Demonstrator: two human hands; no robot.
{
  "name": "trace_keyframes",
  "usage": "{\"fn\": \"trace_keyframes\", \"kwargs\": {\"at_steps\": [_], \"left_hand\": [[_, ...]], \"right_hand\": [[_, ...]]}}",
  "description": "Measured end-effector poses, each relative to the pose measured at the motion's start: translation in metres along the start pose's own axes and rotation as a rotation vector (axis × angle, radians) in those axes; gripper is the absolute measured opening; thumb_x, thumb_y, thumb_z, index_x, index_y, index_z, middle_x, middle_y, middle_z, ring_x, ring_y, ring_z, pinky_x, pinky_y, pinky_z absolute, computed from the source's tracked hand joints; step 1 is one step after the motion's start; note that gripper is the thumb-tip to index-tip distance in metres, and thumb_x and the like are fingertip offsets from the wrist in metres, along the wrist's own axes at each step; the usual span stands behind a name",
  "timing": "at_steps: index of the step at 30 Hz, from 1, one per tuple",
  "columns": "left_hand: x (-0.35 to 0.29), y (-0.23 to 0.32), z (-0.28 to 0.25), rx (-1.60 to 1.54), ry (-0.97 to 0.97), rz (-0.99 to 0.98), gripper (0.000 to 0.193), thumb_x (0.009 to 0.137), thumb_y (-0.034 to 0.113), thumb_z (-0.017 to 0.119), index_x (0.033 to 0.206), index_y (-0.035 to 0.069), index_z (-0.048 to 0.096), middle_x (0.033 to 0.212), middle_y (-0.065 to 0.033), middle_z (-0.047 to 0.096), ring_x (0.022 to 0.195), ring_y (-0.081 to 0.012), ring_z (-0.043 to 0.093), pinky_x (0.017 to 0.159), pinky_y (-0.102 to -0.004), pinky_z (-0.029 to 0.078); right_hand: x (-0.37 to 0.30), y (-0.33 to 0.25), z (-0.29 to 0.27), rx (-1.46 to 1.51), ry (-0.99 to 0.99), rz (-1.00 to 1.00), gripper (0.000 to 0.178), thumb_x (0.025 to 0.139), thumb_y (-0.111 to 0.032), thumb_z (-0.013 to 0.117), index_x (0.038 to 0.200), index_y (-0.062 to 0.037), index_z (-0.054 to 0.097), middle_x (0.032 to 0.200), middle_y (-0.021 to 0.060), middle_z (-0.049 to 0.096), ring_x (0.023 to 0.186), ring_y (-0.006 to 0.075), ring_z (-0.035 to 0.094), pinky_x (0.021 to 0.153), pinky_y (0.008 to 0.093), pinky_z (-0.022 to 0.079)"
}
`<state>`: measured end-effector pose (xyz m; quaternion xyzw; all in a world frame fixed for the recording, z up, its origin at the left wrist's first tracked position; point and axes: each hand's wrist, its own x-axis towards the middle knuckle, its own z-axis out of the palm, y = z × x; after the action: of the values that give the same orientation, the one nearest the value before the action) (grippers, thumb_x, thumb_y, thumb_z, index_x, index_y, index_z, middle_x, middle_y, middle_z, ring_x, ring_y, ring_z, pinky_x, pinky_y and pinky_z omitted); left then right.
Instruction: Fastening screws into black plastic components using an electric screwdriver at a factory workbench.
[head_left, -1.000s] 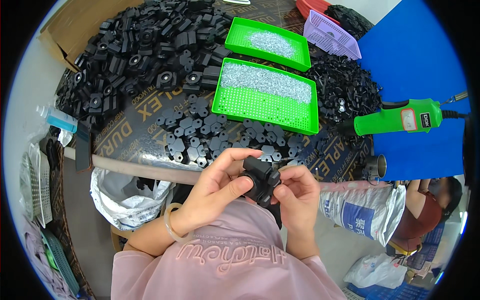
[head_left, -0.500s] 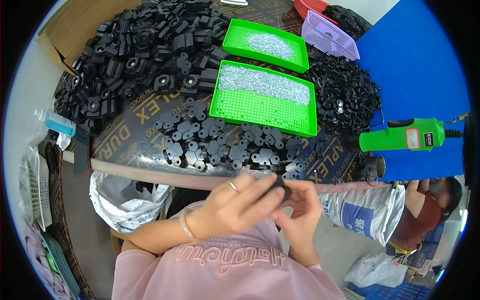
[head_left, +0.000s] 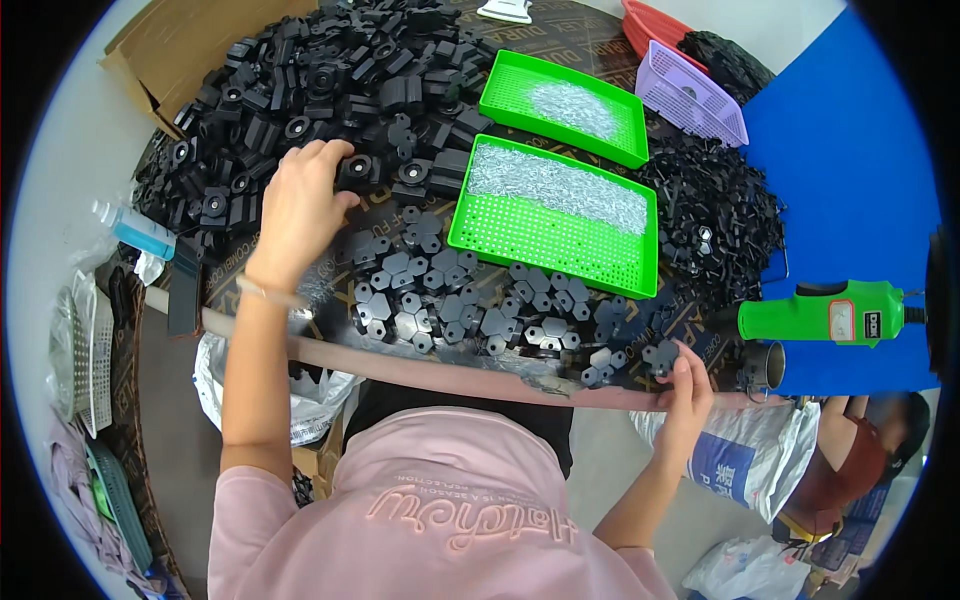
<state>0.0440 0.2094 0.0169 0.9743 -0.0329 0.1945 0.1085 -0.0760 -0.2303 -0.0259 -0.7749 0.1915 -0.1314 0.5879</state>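
My left hand (head_left: 303, 205) reaches over the front of the heap of black plastic blocks (head_left: 385, 95). Its thumb and fingers are apart, close to a block with a round centre (head_left: 360, 169), and I see nothing held. At the table's near edge on the right, my right hand (head_left: 688, 395) pinches a flat black hexagonal piece with holed tabs (head_left: 660, 356) between thumb and fingers. Several similar hexagonal pieces (head_left: 450, 311) lie in a loose cluster between my hands, in front of the green trays.
Two green perforated trays (head_left: 553, 258) hold small silvery metal parts. Small black parts (head_left: 712, 200) are heaped to their right, beside a purple basket (head_left: 690, 95). A green power screwdriver (head_left: 825, 315) and a metal cup (head_left: 765, 365) stand at right. A blue-liquid bottle (head_left: 140, 230) is at left.
My hands were together over the near edge around a dark piece. The left has moved far left to the block heap; the right has moved right with a hexagonal piece. The view has shifted.
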Motion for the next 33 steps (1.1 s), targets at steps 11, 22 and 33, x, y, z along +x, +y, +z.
{"fn": "trace_keyframes", "kwargs": {"at_steps": [11, 22, 33], "left_hand": [[0.003, -0.014, 0.014, 0.026, -0.026, -0.099, 0.043, 0.07, 0.018, 0.086, 0.104, 0.005, 0.062, 0.093, -0.0155, 0.068, 0.09, -0.0378, 0.064, 0.077, -0.0455, 0.053], [-0.073, 0.092, -0.045, -1.608, -0.442, -0.39, 0.058, 0.092, 0.023, 0.069, 0.141, 0.002, 0.047, 0.122, -0.0224, 0.063, 0.081, -0.0168, 0.068, 0.056, -0.0234, 0.058], [-0.097, 0.114, -0.025, -1.686, -0.545, -0.223, 0.081, 0.077, -0.009, 0.081, 0.147, 0.005, 0.044, 0.135, -0.009, 0.051, 0.105, -0.0149, 0.062, 0.081, -0.0261, 0.062]], "right_hand": [[-0.002, -0.029, 0.03, -0.603, 0.009, -0.309, 0.023, 0.094, -0.025, 0.07, 0.096, -0.0018, 0.073, 0.083, 0.0105, 0.063, 0.068, 0.0231, 0.06, 0.064, 0.0359, 0.047], [0.044, -0.008, 0.034, -0.756, 0.049, -0.367, 0.035, 0.073, -0.021, 0.088, 0.098, -0.0044, 0.069, 0.083, 0.0084, 0.065, 0.07, 0.0243, 0.063, 0.066, 0.0378, 0.051], [0.014, -0.032, 0.001, -0.483, 0.211, -0.244, 0.013, 0.093, -0.012, 0.068, 0.096, 0.0013, 0.069, 0.082, 0.0079, 0.071, 0.073, 0.0168, 0.067, 0.067, 0.0322, 0.053]]}}
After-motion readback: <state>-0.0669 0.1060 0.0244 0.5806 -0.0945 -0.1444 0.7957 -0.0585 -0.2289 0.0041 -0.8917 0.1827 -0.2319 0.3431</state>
